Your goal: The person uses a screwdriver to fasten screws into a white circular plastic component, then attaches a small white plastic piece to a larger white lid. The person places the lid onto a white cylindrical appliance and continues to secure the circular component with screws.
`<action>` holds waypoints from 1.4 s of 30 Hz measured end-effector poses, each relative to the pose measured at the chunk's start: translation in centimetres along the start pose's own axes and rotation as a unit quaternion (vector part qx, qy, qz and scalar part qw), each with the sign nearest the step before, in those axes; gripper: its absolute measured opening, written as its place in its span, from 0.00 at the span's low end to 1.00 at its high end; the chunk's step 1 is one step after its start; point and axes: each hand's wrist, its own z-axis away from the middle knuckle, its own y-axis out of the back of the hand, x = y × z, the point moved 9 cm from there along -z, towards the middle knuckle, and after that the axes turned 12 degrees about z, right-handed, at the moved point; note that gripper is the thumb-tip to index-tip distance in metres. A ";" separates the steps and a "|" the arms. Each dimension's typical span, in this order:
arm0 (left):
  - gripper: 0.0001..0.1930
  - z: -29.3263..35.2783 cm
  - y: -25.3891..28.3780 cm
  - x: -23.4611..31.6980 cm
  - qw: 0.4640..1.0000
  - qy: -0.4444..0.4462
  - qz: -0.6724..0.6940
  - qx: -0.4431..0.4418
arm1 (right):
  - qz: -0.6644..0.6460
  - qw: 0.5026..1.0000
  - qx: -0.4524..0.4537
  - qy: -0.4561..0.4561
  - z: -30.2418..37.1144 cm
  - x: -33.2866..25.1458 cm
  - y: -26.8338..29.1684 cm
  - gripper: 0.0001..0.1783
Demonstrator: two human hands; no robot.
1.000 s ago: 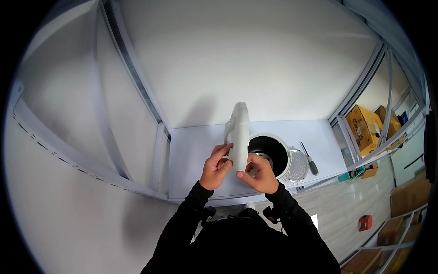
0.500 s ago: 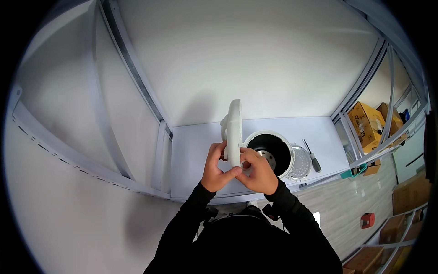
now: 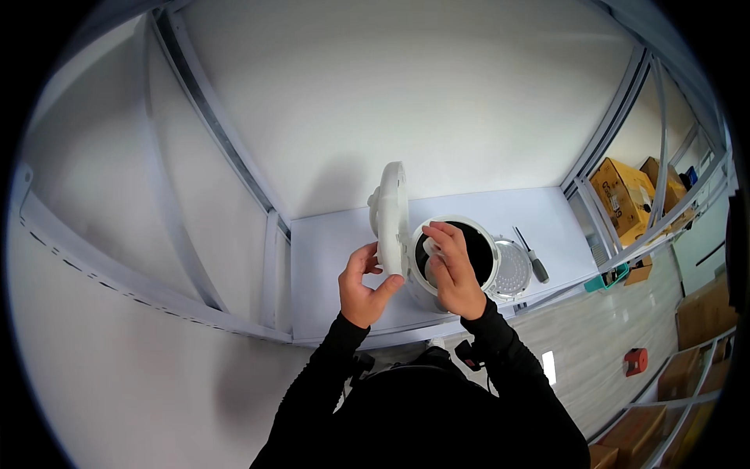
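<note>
A round white lid [image 3: 394, 219], seen nearly edge-on, stands upright at the left of a white cooker [image 3: 494, 244] with a dark inside. My left hand [image 3: 363, 289] grips the lower edge of the lid, fingers behind it and thumb in front. Over the cooker's opening, my right hand [image 3: 459, 273] pinches a small whitish part [image 3: 430, 247], mostly hidden by the fingers. Whether the lid is joined to the cooker cannot be made out. Beside the cooker lies a round perforated plate [image 3: 513, 270], and to its right a screwdriver [image 3: 537, 266] with a grey handle.
All this rests on a white table [image 3: 328, 242] against a pale wall, with metal frame posts at both sides. Cardboard boxes [image 3: 621, 195] and a teal bin [image 3: 605, 279] are off to the right. A red object [image 3: 635, 361] lies on the floor.
My right hand has come away from the lid's lower edge, moving right and up over the cooker with the small whitish part. My left hand still grips the lid.
</note>
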 end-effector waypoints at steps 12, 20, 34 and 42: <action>0.34 0.5 0.2 -0.4 1.000 0.000 0.022 0.006 | 0.006 0.997 -0.048 0.060 -0.5 -2.0 -4.4 0.35; 0.35 0.5 0.0 -1.0 0.998 0.015 0.057 0.001 | -0.123 0.992 -0.007 -0.023 -0.8 0.4 -4.1 0.30; 0.34 0.2 0.0 -0.5 0.997 0.003 0.072 0.003 | -0.093 0.995 0.018 -0.015 -1.2 0.1 -2.7 0.22; 0.33 0.6 0.1 -0.1 0.999 0.003 0.038 0.004 | -0.089 0.996 0.027 0.011 -0.9 0.0 -2.5 0.22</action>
